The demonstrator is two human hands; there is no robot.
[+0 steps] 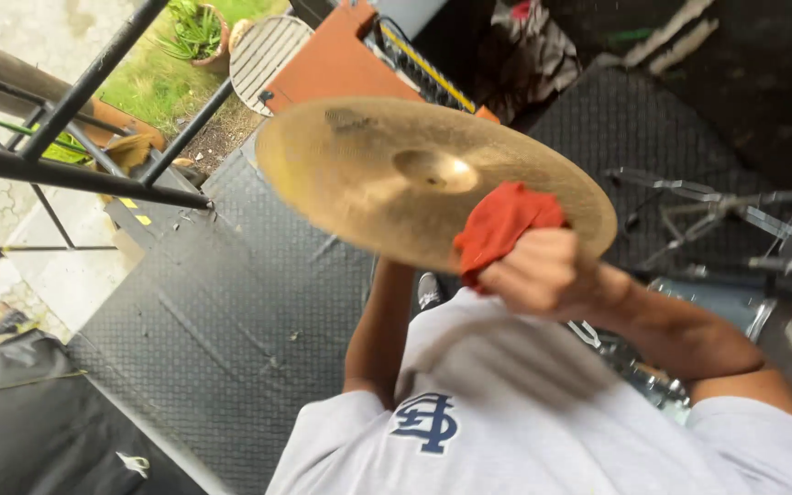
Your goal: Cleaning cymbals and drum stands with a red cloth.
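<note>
A round brass cymbal is held up flat in front of my chest. My right hand is closed on a red cloth and presses it on the cymbal's near right edge. The hand and cloth look blurred. My left forearm rises under the cymbal, and the left hand itself is hidden beneath the disc, apparently supporting it from below.
Black checkered metal flooring lies below. Dark metal railing bars cross the upper left, with grass and a potted plant beyond. An orange case sits at the top. Drum stands lie at right, a black bag at lower left.
</note>
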